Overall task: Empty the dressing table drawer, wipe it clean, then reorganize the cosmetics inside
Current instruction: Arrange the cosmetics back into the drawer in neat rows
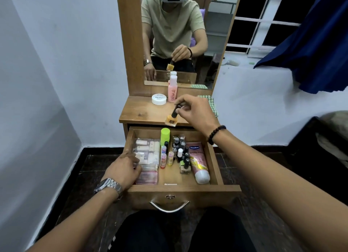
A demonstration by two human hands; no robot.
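While your right hand (195, 111) pinches its black cap, the yellow nail polish bottle (171, 119) hangs tilted over the tabletop's (139, 113) front edge, cap toward 1 o'clock, base toward 7. Below it the open drawer (214, 157) holds cosmetics. Your left hand (125, 169), fingers curled, rests on the clear pouch (146, 157) at 9 o'clock. White walls surround the mirror (180, 35).
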